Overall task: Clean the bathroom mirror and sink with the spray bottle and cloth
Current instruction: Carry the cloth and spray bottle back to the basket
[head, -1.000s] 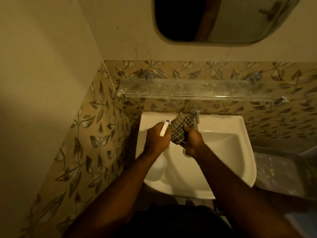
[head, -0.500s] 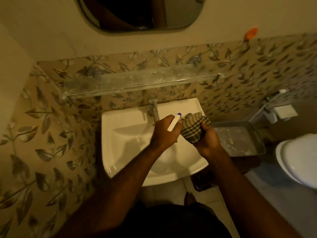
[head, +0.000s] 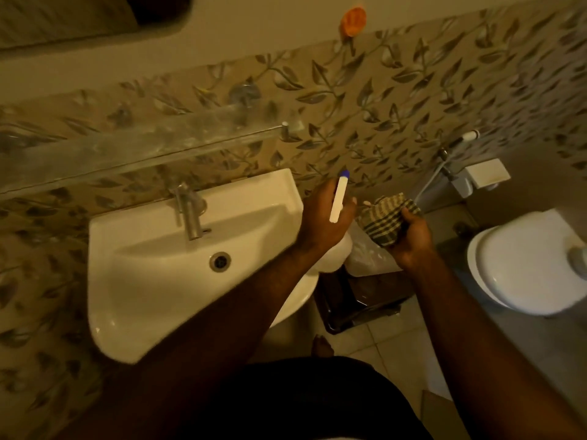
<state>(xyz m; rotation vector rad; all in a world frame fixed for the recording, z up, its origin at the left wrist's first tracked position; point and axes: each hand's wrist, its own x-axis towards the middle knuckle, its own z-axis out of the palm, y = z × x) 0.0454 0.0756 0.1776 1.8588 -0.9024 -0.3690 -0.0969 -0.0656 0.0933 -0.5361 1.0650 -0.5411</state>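
Note:
My left hand [head: 324, 214] grips the white spray bottle [head: 338, 198], whose blue-tipped nozzle points up and whose body hangs below the hand, just right of the sink's edge. My right hand [head: 411, 236] holds the bunched checked cloth [head: 386, 219] close beside it, over a metal tray. The white sink [head: 152, 281] with its steel tap [head: 189, 214] and drain [head: 219, 261] lies to the left of both hands. Only a corner of the mirror [head: 95, 17] shows at the top left.
A glass shelf [head: 133, 150] runs above the sink. A metal tray [head: 365, 258] sits on a dark stand right of the sink. A white toilet [head: 524, 265] is at the right, with a hose and a fitting [head: 476, 176] on the leaf-tiled wall. An orange hook [head: 353, 19] hangs above.
The view has swung right, and both hands have moved right from over the sink basin to beyond its right edge. The bottle and cloth are still held.

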